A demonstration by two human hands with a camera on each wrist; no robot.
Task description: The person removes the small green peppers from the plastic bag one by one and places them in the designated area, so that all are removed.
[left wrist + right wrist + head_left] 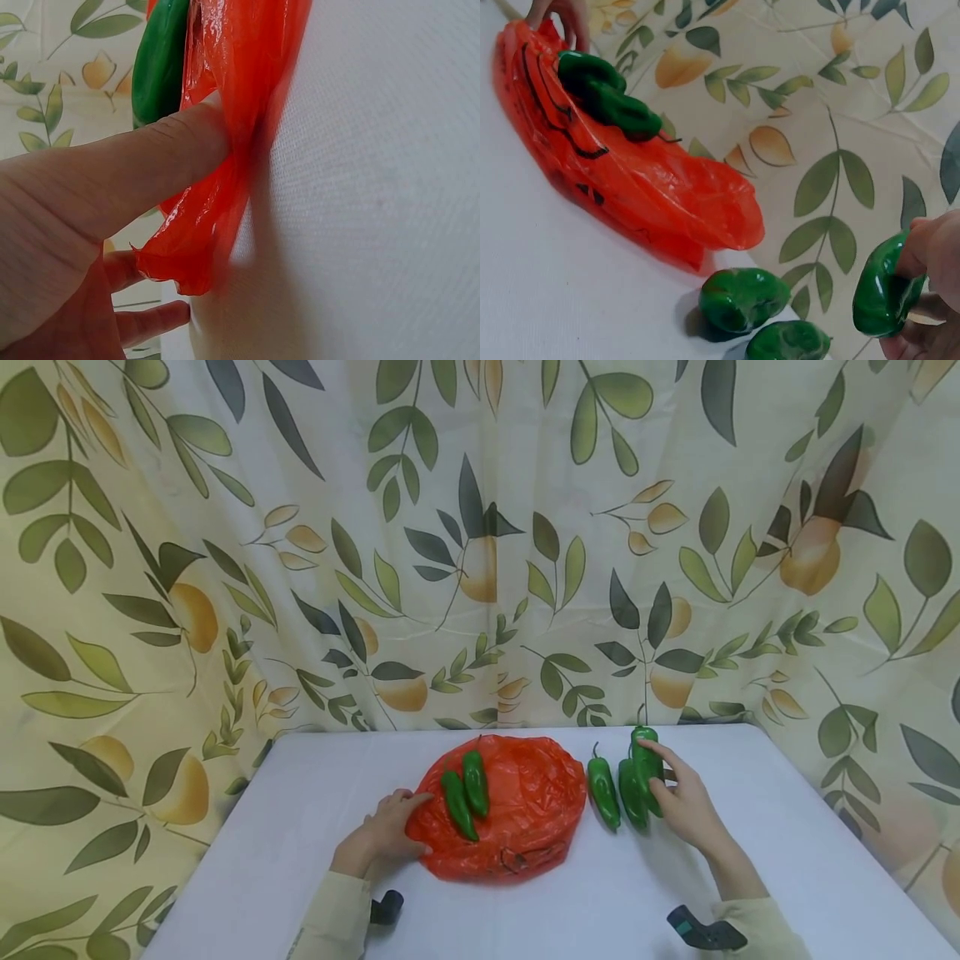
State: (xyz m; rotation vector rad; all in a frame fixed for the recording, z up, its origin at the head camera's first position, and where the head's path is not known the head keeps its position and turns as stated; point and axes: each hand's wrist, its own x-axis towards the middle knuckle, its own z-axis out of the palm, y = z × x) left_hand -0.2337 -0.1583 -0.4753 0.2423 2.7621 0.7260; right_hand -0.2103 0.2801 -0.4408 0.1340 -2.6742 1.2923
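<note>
My right hand (686,797) grips a green pepper (647,768) between thumb and fingers, above the right part of the table. Right beside it are two more green peppers, one (603,793) farther left and one (632,795) partly hidden behind the held one. Over on the left, my left hand (392,828) touches the edge of a crumpled red plastic bag (525,802). Its thumb (172,154) presses into the plastic, while other fingers (154,322) extend loosely behind a loose flap. Two green peppers (459,806) lie side by side on the bag's left half.
A white-covered table (517,922) carries everything. Behind its far edge hangs a curtain (480,543) printed with leaves and fruit. Black devices are strapped at the left wrist (386,907) and the right wrist (705,930), below light sleeves.
</note>
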